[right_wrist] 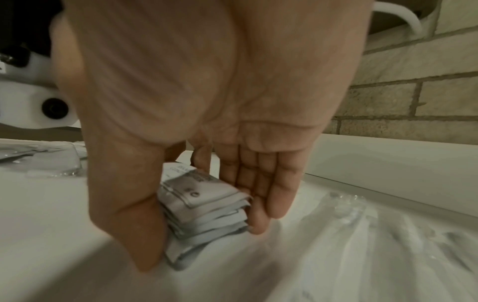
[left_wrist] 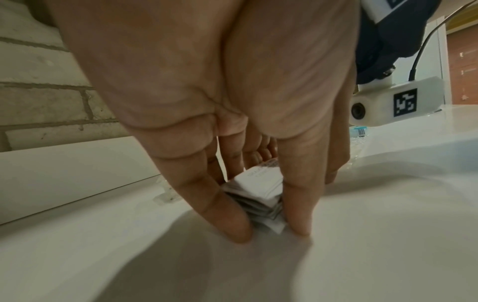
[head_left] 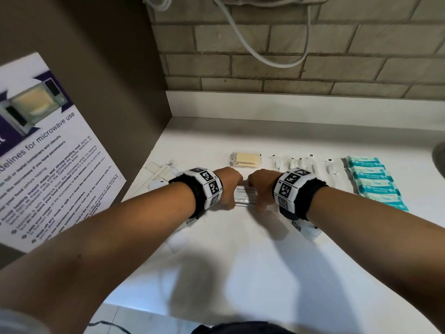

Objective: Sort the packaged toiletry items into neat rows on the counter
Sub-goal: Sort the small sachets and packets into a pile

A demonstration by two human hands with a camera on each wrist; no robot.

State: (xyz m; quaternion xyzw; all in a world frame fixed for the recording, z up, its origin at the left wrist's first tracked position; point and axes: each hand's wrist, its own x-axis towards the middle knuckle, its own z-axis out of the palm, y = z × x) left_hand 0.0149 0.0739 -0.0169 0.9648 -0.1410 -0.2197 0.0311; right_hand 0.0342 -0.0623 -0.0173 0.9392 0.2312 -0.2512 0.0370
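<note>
A small stack of white shampoo sachets lies on the white counter, in the middle. My left hand holds its left end and my right hand holds its right end. In the left wrist view the thumb and a finger of the left hand flank the stack, with their tips on the counter. In the right wrist view the right hand pinches the stack between thumb and fingers. The sachet edges are slightly fanned.
Behind the hands, from the middle to the right, lie a tan packet pile, clear-wrapped items and a row of teal packets. Clear-wrapped combs lie at the left. A microwave notice leans on the left wall. A cable hangs on the brick wall.
</note>
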